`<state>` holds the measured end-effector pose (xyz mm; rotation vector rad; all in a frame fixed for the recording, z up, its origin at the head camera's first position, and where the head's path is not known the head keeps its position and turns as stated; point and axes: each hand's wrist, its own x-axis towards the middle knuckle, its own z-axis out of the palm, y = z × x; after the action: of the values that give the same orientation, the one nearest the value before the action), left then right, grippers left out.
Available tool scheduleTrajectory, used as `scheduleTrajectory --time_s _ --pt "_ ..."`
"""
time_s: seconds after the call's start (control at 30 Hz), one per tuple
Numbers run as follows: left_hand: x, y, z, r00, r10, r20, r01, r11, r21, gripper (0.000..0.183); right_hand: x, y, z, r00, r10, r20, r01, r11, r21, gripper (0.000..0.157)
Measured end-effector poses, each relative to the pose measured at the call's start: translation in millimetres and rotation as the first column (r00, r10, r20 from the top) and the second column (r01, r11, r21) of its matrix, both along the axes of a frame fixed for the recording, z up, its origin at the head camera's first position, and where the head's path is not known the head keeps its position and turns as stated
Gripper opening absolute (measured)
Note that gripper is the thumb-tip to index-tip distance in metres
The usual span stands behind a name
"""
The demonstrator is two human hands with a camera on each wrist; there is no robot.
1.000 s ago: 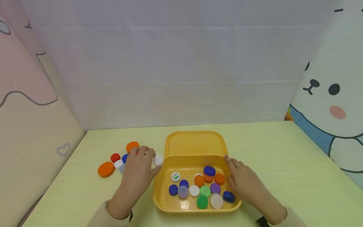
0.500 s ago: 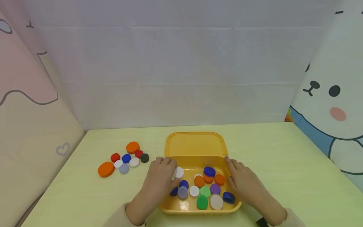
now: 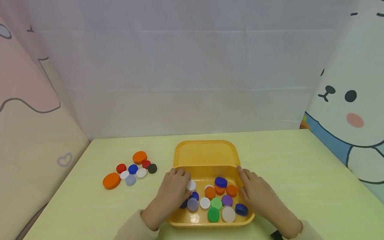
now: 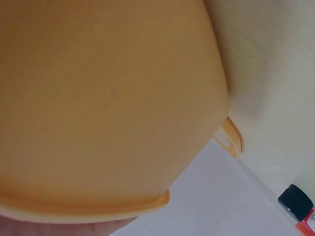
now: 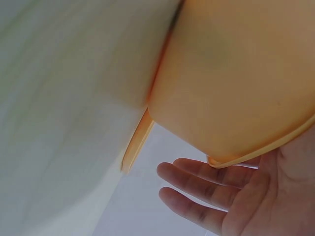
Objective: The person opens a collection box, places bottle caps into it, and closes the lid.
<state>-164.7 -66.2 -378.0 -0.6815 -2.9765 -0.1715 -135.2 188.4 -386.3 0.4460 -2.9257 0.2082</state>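
Observation:
In the head view, my left hand (image 3: pixel 173 190) reaches over the left rim of a yellow plastic box (image 3: pixel 194 218). Its thumb and fingers are about a white bottle cap (image 3: pixel 191 185), partly hidden by the fingers and low over the caps inside. My right hand (image 3: pixel 260 193) rests on the box's right rim, index finger at the back corner and thumb over the inside. The right wrist view shows its fingers (image 5: pixel 192 179) straight and loose beside the box wall (image 5: pixel 231 78). Orange, blue, green, purple and white bottle caps lie in the box, including a green cap (image 3: pixel 213 215).
The box's lid (image 3: pixel 207 153) lies folded back behind it. Left of the box, a loose group of caps is on the table, among them a large orange cap (image 3: pixel 111 180), a black cap (image 3: pixel 152 168) and a blue cap (image 3: pixel 133 169). A pale cloth (image 3: pixel 192 83) hangs behind.
My left hand has moved right with the white bottle cap, from beside the box to over its left part, and sunk slightly lower. The right hand has stayed on the rim.

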Motion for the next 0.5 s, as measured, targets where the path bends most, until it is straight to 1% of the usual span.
scheduleTrajectory --time_s 0.23,0.5 --pt "-1.0 1.5 -5.5 0.999 -0.004 -0.033 0.002 0.999 -0.048 0.032 -0.3 0.0 -0.8 1.000 0.002 -0.003 -0.002 1.000 -0.001 0.054" --pt "0.5 0.9 -6.4 0.997 -0.023 -0.071 0.019 0.998 -0.058 0.031 -0.3 0.3 -1.1 1.000 0.013 -0.016 -0.013 1.000 0.000 0.053"
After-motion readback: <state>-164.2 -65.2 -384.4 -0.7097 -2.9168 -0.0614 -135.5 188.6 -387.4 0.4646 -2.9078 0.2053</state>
